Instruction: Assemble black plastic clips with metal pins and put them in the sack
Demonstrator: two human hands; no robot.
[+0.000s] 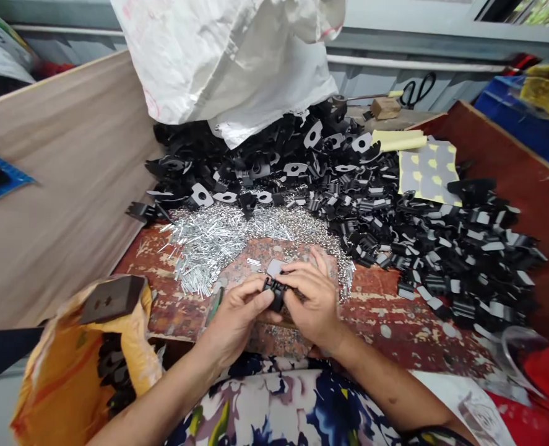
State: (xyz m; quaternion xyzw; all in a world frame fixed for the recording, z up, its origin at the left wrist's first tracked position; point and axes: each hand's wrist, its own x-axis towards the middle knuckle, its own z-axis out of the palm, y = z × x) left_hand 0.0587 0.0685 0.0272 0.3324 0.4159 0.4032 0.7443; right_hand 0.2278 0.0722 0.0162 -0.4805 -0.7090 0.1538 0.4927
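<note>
My left hand [236,317] and my right hand [312,298] meet over the worn red table [395,322], near its front edge. Both pinch one small black clip part [274,290] with a grey tab at its top. Just beyond the hands lies a heap of thin silver pins [218,238]. Behind it spreads a big pile of black clip parts [348,186], some showing grey faces with a hole.
A white woven sack [228,62] hangs over the back of the pile. A yellow bag [70,365] with black parts stands at front left, a dark flat piece [111,298] on its rim. Wooden boards wall in both sides. Scissors [418,90] and a wooden block [385,107] lie at the back.
</note>
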